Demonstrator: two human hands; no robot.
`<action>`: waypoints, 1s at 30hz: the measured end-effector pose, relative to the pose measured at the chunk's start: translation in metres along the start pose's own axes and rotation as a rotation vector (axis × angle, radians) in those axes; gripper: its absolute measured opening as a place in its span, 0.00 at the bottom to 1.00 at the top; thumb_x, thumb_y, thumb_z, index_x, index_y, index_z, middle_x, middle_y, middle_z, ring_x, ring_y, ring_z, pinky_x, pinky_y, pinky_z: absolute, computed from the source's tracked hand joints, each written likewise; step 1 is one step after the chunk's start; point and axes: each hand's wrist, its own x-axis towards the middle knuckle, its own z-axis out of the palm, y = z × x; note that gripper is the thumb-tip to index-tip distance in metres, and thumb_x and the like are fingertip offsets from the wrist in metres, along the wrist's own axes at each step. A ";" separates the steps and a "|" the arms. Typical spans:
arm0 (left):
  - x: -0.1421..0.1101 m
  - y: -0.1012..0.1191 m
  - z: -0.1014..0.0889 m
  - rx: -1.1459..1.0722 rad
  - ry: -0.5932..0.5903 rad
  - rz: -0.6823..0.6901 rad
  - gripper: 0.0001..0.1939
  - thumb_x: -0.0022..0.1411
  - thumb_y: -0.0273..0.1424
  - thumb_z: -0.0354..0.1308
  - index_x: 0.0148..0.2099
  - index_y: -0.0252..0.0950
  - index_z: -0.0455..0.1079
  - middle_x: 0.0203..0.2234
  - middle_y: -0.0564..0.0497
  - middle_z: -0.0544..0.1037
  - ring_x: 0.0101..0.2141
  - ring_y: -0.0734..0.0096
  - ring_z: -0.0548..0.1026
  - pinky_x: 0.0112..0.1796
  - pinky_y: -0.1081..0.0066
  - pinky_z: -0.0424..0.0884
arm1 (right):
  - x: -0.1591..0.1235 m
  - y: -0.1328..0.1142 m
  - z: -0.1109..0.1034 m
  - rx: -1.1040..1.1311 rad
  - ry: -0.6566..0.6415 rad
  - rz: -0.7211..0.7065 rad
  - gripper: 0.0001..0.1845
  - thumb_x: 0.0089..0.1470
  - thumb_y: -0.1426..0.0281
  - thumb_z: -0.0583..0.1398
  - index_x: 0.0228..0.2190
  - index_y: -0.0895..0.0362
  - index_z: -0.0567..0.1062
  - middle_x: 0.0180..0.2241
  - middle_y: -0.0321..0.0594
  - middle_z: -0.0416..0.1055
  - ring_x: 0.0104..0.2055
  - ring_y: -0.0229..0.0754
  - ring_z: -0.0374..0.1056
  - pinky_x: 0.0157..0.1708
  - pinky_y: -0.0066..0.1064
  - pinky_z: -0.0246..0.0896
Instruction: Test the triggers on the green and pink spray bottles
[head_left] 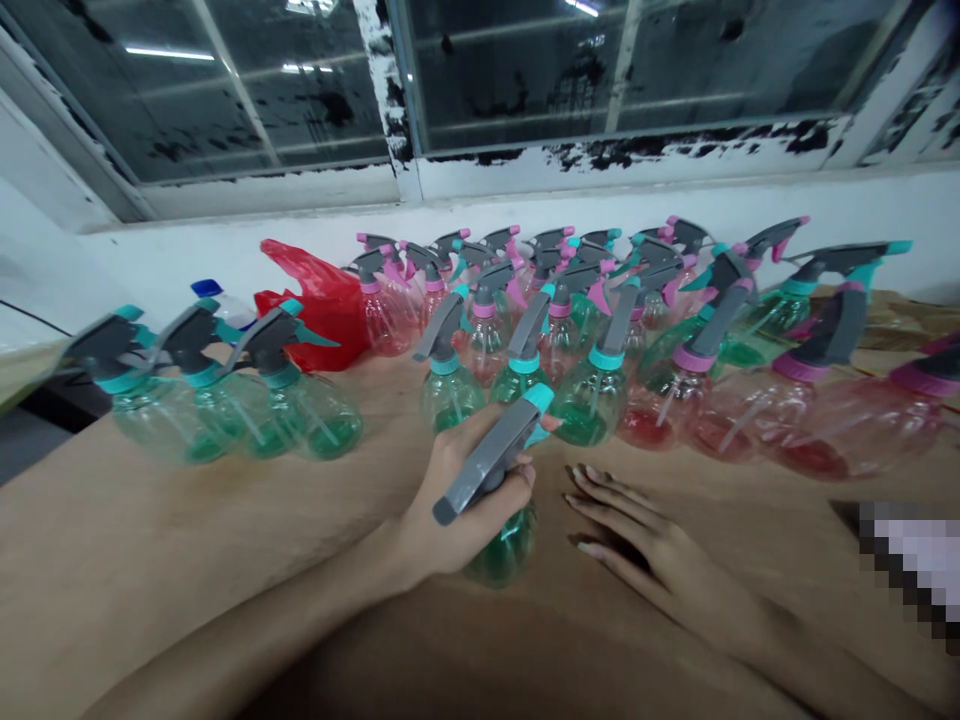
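My left hand [450, 500] is wrapped round the neck of a green spray bottle [501, 550] with a grey and turquoise trigger head. The bottle is upright at the middle of the table, and the hand hides its collar. To its right, my right hand [660, 550] lies low over the tabletop with fingers stretched out, holding nothing. Just beyond the held bottle stands a row of spray bottles, among them a green one [592, 405] with a turquoise collar and a pink one [664, 405] with a pink collar.
Several green spray bottles [315, 425] stand together at the left on the wooden table [187, 560]. A red plastic bag [322, 310] and a blue-capped bottle [225, 305] are behind them. Many more sprayers crowd the back towards the wall and window [622, 75]. A pixelated patch covers the right edge.
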 end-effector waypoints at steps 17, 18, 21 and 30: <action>0.001 -0.001 -0.004 0.101 -0.036 0.019 0.10 0.53 0.27 0.51 0.38 0.40 0.68 0.28 0.52 0.73 0.28 0.69 0.72 0.32 0.71 0.71 | 0.000 0.000 0.000 0.006 0.020 -0.004 0.25 0.57 0.64 0.54 0.56 0.48 0.60 0.59 0.36 0.57 0.61 0.46 0.50 0.57 0.46 0.53; 0.001 -0.001 -0.004 0.106 -0.040 0.014 0.09 0.53 0.27 0.51 0.37 0.40 0.67 0.27 0.52 0.73 0.28 0.69 0.72 0.31 0.71 0.71 | 0.000 0.000 0.000 0.005 0.018 -0.007 0.25 0.57 0.64 0.54 0.56 0.48 0.60 0.59 0.36 0.57 0.61 0.46 0.51 0.57 0.46 0.53; 0.001 -0.003 -0.004 0.074 -0.043 -0.020 0.07 0.53 0.28 0.51 0.36 0.38 0.66 0.28 0.50 0.72 0.29 0.68 0.72 0.31 0.70 0.71 | 0.000 0.000 0.000 0.002 0.018 -0.010 0.25 0.57 0.64 0.54 0.56 0.48 0.60 0.59 0.36 0.56 0.61 0.46 0.51 0.57 0.46 0.53; 0.002 0.002 -0.006 0.100 -0.047 0.025 0.06 0.51 0.26 0.49 0.33 0.39 0.64 0.25 0.53 0.70 0.25 0.70 0.68 0.29 0.70 0.67 | 0.000 0.003 0.002 -0.005 0.022 -0.018 0.25 0.57 0.64 0.54 0.56 0.48 0.60 0.59 0.35 0.57 0.61 0.45 0.51 0.56 0.45 0.54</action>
